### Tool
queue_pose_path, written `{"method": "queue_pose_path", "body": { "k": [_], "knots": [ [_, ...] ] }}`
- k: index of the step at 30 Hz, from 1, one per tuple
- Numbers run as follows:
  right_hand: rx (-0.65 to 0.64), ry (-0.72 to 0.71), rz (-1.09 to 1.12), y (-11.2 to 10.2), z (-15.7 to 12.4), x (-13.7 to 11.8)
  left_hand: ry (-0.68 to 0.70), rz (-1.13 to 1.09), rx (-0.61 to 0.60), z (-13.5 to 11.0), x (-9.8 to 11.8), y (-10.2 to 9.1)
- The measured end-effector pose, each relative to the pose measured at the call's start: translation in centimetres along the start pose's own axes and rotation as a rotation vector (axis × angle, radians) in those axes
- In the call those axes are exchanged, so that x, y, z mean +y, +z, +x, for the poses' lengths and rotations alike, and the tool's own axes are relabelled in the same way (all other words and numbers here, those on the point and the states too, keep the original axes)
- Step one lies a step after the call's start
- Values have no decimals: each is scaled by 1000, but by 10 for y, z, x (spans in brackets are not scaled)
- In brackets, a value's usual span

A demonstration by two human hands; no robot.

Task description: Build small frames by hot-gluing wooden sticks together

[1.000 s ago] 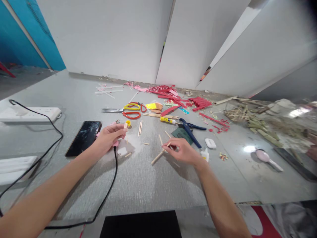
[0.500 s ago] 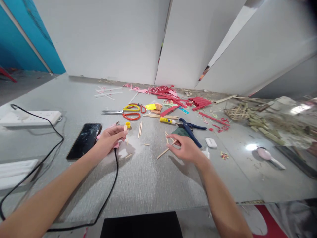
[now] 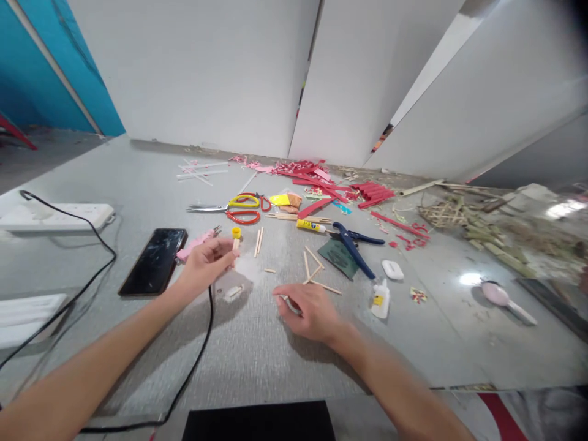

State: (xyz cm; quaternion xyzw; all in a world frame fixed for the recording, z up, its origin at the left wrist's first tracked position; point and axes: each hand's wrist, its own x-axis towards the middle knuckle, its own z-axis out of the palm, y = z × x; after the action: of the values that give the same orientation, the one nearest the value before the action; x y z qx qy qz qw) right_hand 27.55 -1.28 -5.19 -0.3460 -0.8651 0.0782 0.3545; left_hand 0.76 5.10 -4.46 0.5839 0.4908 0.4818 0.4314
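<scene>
My left hand (image 3: 214, 257) is closed around short wooden sticks (image 3: 236, 245), held upright by the fingertips beside a small yellow cap (image 3: 236, 232). Behind that hand, partly hidden, lies a pink object (image 3: 195, 241); a black cord (image 3: 209, 331) runs out from under the hand. My right hand (image 3: 307, 311) is low over the table with thumb and forefinger curled together; a pale bit shows between them, too small to name. Just beyond it, several thin wooden sticks (image 3: 306, 265) lie at angles to one another. Two parallel sticks (image 3: 260, 241) and a short stick piece (image 3: 269, 271) lie between my hands.
A phone (image 3: 153, 262) and power strip (image 3: 68, 217) are at left. Scissors (image 3: 229, 209), a yellow glue tube (image 3: 310, 226), blue-handled cutters (image 3: 353, 245), a green sheet (image 3: 339, 257), a white glue bottle (image 3: 381, 300) and an earbud case (image 3: 392, 270) lie around. Red paper strips (image 3: 316, 180) are behind.
My right hand has let go of the long wooden stick, which now lies with the others, and has moved left and towards me. My left hand stays nearly in place with its sticks.
</scene>
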Motion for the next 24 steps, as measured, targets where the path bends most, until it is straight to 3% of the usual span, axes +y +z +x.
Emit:
{"method": "queue_pose_path", "body": {
  "k": [2, 4, 7, 12, 19, 24],
  "knots": [
    [-65, -7, -27, 3, 2, 4, 176, 169, -23, -9, 0, 8],
    [-102, -24, -65, 3, 5, 8, 309, 268, -121, -18, -1, 16],
    [-176, -3, -129, -1, 8, 11, 400, 304, -231, -28, -5, 24],
    [-330, 123, -251, -4, 9, 15, 345, 333, -256, -28, -16, 23],
    [-361, 271, -373, -10, 8, 20, 263, 303, -217, -24, -16, 20],
    [-352, 176, -255, -6, 7, 13, 225, 347, -41, -18, -11, 11]
  ]
}}
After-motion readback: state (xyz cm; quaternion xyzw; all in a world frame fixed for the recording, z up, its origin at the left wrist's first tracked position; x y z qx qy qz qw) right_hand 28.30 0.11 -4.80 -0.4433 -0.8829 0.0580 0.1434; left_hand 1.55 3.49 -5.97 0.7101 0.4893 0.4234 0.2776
